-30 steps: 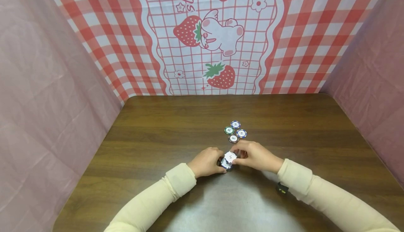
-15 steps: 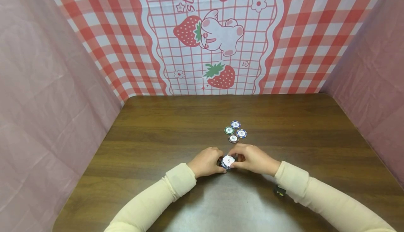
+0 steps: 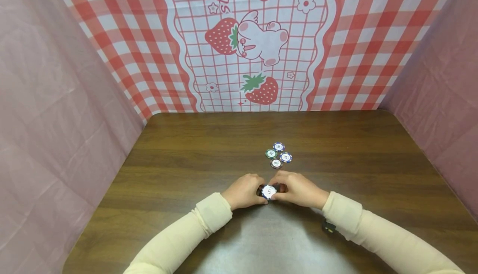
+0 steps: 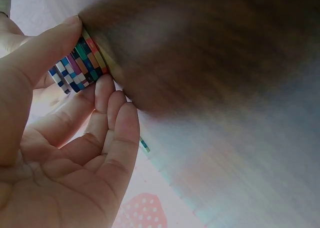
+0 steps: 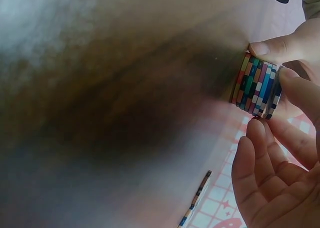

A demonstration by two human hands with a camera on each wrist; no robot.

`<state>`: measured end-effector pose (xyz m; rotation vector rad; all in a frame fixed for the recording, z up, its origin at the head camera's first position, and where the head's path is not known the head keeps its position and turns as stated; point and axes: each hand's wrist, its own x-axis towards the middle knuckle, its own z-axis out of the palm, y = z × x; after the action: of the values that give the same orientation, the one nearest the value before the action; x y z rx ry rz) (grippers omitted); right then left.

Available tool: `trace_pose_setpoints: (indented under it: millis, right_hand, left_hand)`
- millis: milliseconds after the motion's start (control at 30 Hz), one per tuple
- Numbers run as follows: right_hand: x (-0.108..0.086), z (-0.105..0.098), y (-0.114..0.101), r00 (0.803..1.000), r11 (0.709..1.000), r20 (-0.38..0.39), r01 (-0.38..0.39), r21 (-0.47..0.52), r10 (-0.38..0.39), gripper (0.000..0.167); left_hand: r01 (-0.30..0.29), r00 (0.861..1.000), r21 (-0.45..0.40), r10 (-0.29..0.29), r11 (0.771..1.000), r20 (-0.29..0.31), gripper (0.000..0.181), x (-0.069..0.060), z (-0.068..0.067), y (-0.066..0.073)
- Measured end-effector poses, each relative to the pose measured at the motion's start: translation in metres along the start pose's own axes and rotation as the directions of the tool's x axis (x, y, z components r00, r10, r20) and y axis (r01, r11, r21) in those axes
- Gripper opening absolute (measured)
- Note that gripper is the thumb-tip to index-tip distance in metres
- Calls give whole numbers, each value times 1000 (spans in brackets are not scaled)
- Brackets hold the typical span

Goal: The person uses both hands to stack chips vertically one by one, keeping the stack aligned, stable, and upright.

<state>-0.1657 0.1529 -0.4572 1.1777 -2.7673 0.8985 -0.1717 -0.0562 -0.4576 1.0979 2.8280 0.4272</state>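
A stack of poker chips (image 5: 254,86) with many-coloured edges stands on the brown table, between the two hands. My left hand (image 3: 243,191) grips its lower part from the left, thumb on the near side and fingers on the far side. On top lies a white chip marked 5 (image 3: 269,192), and my right hand (image 3: 300,189) pinches it between thumb and fingers. In the right wrist view this top chip (image 5: 274,99) sits a little off line from those below. The left wrist view shows the same stack (image 4: 82,63) between thumb and fingertips.
Just beyond the hands several loose chips lie flat in a cluster, including a green-edged chip (image 3: 271,153), a blue-edged chip (image 3: 286,157) and a dark-edged chip (image 3: 276,163). A checked strawberry cloth (image 3: 257,58) rises behind the table (image 3: 179,141).
My right hand has moved slightly left and toward me, bringing the white chip from above and beyond the stack down onto its top. My left hand has stayed in place around the stack.
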Motion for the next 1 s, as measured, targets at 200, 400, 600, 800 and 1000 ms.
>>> trace_pose_setpoints:
  millis: [200,400,600,800,1000]
  right_hand:
    - [0,2,1,1000,1000,3,-7,-6,7,25]
    - [0,3,1,1000,1000,3,-11,-17,11,26]
    - [2,2,0,1000,999,2,-15,-34,16,26]
    - [2,2,-2,1000,999,0,-20,-35,20,27]
    - [2,1,-2,1000,1000,-11,-12,-26,12,27]
  left_hand:
    - [-1,1000,1,1,1000,0,31,0,1,0]
    - [-2,1000,-3,2,1000,-3,32,0,0,0]
    - [-1,1000,-7,1,1000,-9,33,0,0,0]
    - [2,1000,-8,-2,1000,-3,33,1,0,0]
    - [4,1000,-9,-4,1000,-2,34,1,0,1]
